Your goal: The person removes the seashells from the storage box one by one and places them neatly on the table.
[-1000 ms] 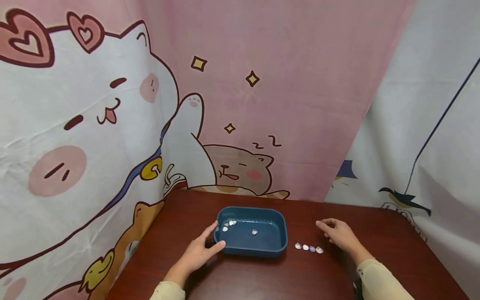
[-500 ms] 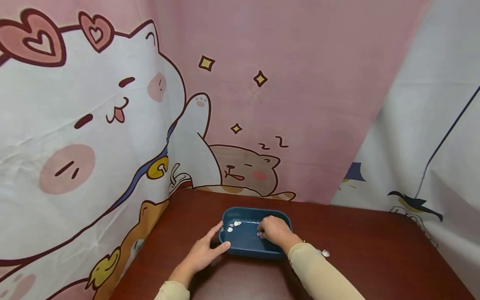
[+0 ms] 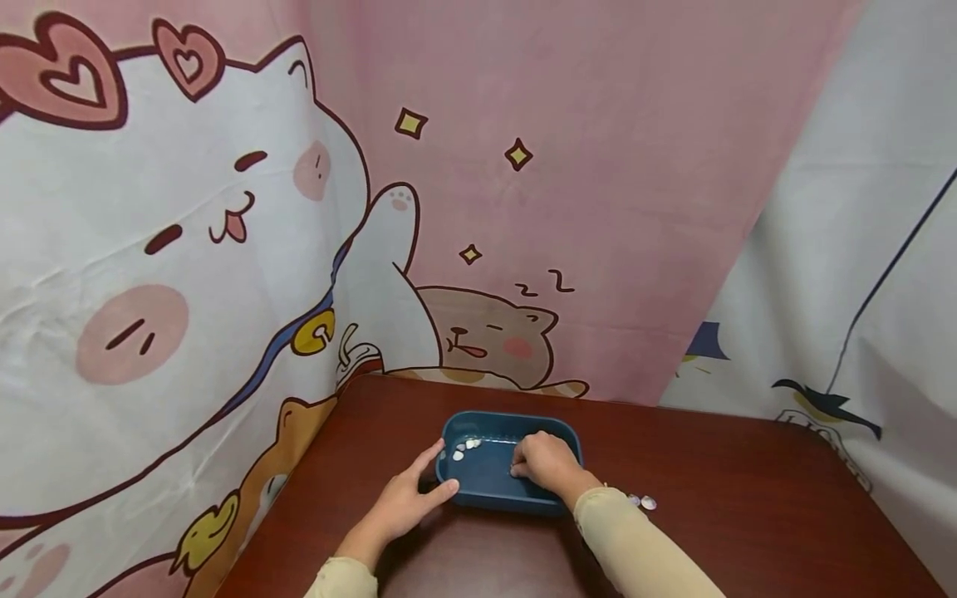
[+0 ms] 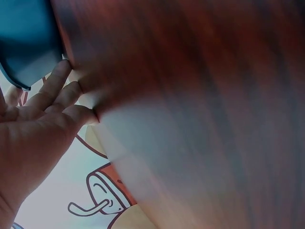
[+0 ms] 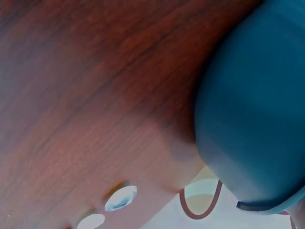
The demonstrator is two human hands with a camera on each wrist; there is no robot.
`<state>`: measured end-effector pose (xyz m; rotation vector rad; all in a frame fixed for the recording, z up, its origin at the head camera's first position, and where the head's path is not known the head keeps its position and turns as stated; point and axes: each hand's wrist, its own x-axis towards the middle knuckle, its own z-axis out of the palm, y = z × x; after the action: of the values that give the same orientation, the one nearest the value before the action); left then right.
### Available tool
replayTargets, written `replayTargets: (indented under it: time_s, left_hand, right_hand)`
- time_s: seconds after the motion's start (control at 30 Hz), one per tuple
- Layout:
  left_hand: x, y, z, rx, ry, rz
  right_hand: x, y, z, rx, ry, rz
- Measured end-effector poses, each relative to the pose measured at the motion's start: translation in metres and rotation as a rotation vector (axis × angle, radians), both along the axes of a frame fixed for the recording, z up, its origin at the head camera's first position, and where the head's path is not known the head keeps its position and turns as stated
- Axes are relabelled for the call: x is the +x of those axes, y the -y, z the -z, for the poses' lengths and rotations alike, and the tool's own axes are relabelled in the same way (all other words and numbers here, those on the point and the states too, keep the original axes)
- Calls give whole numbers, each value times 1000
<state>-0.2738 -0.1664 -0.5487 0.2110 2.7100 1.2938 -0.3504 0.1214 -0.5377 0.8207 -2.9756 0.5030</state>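
My left hand (image 3: pixel 399 505) rests at the left end of a dark blue rectangular basin (image 3: pixel 504 503), its thumb and index finger spread at the rim. In the left wrist view, the fingers of the left hand (image 4: pixel 35 129) are extended beside the basin wall. My right hand (image 3: pixel 549 461) reaches inside the basin's right half and pinches a small seashell, which its fingertips hide. Several whitish seashells (image 3: pixel 458 456) lie in the basin's left part. In the right wrist view, the basin (image 5: pixel 252 105) fills the right side, with the fingers mostly hidden.
More seashells (image 3: pixel 648 502) lie on the brown wooden table (image 3: pixel 718 482) right of the basin, partly behind my right sleeve (image 3: pixel 635 536). Two seashells (image 5: pixel 121 198) show in the right wrist view. A cartoon-printed curtain (image 3: pixel 598 208) hangs behind and left of the table.
My right hand has moved left from beside the row of seashells into the basin, and its fingers have closed over the lone seashell there. The left hand has stayed at the rim.
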Motion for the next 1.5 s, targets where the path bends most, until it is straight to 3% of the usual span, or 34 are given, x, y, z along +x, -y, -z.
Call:
replayTargets:
  time_s: [0.23,0.5,0.77,1.07,1.27,1.5]
  left_hand:
    - [2,0,4,6,23,-8]
    - [2,0,5,4,11,-2]
    - [1,0,5,9,11,-3]
    - [1,0,5,8,11,-10]
    - [0,0,5,1,12,-9]
    - [0,-1,4,1,19,-8]
  right_hand:
    - [4,9,2,7,26,72]
    - [9,16,-3,-28,117,177]
    - [8,11,-1,-79,155,183]
    - [8,4,0,-4,84,169]
    - [6,0,-1,3,90,103]
    - [5,-1,-5,10,147,123]
